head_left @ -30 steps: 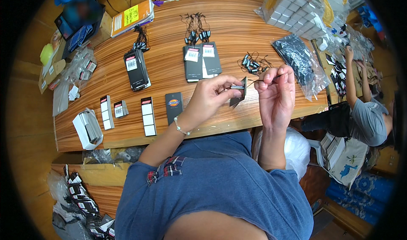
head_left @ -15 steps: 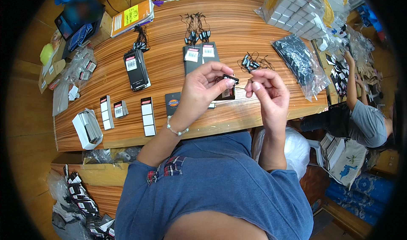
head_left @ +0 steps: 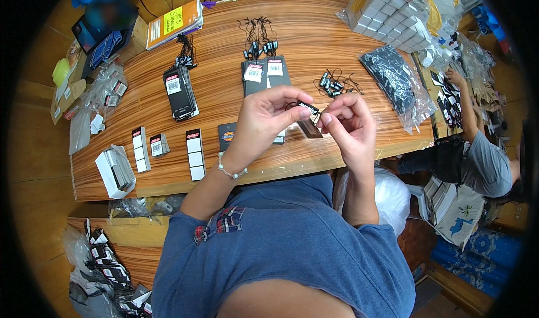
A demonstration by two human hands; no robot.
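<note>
At a wood-grain table (head_left: pixel 314 31), a person's left hand (head_left: pixel 268 113) is pinching a small black toggle (head_left: pixel 307 108) between thumb and forefinger. The right hand (head_left: pixel 353 130) is pinching a thin cord (head_left: pixel 317 119) just beside it. A dark tag (head_left: pixel 310 129) is hanging between the hands, above the table's near edge, and is apparently only partly strung. Farther back, a tag stack (head_left: pixel 181 96) and two side-by-side tag piles (head_left: pixel 255 85) are lying with corded toggles at their tops, seemingly finished. A loose heap of corded toggles (head_left: pixel 335 85) is lying beyond the right hand, seemingly unused. At front left, an open white box (head_left: pixel 105 173) is holding upright cards. At right, a clear bag (head_left: pixel 418 111) is holding black items, unclear through the plastic; another bag (head_left: pixel 345 13) is enclosing small white boxes.
</note>
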